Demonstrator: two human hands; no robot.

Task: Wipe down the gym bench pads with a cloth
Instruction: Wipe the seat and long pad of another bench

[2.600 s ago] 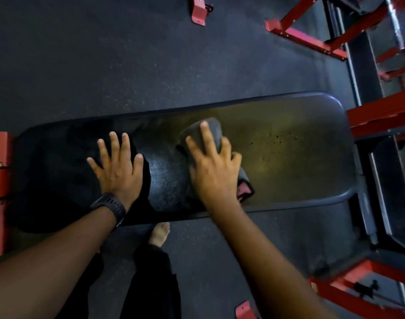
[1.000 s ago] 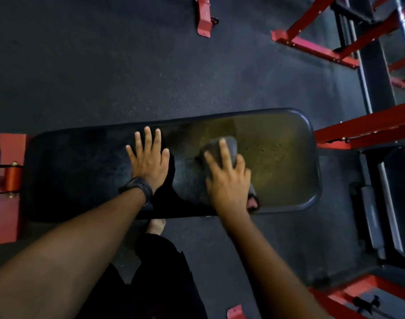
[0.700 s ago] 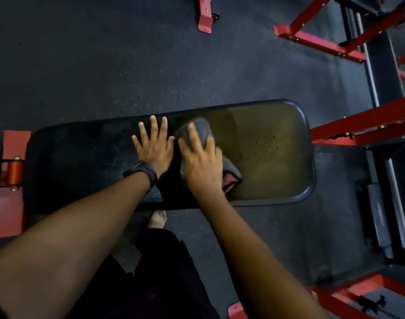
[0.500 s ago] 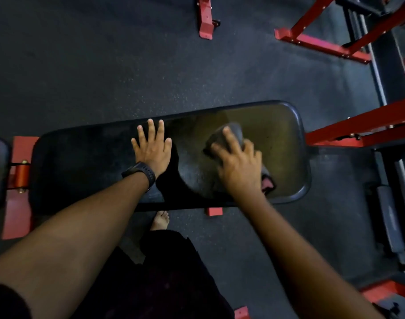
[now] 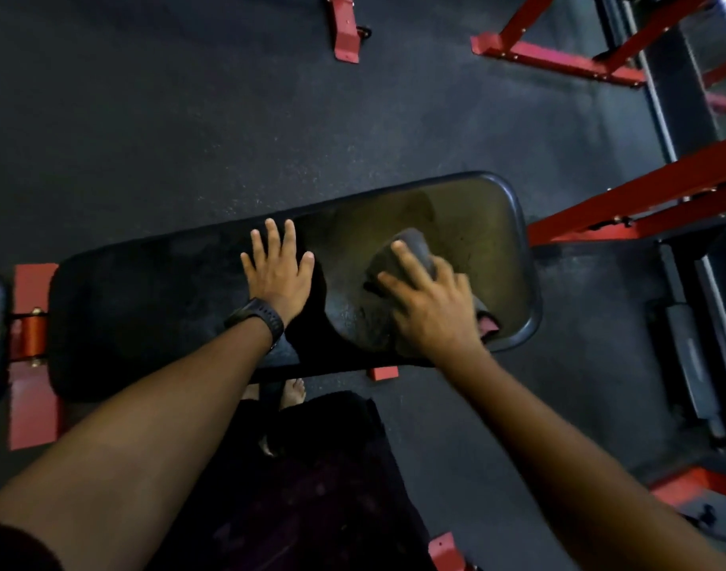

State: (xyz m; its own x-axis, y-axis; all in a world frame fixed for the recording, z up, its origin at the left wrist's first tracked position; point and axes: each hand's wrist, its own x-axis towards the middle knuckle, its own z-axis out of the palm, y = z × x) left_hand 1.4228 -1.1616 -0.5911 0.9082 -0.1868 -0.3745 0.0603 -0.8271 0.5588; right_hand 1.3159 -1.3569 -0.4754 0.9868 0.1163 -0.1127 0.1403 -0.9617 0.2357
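The grey cloth lies bunched on the right end of the black bench pad, toward the pad's near edge. A pink patch of the cloth shows at its near right corner. The right hand lies flat on top of the cloth, fingers straight and slightly spread, pressing it against the pad rather than gripping it. The far part of the cloth sticks out past the fingertips.

The left hand rests palm down on the middle of the pad, well apart from the cloth. Its fingers are straight and spread, and it holds nothing. A black watch sits on that wrist.

The pad runs left to right across the view and shines dull yellow at its right end. A red bracket joins its left end. Below the near edge a bare foot stands on the dark floor. Red frame bars stand to the right of the pad.
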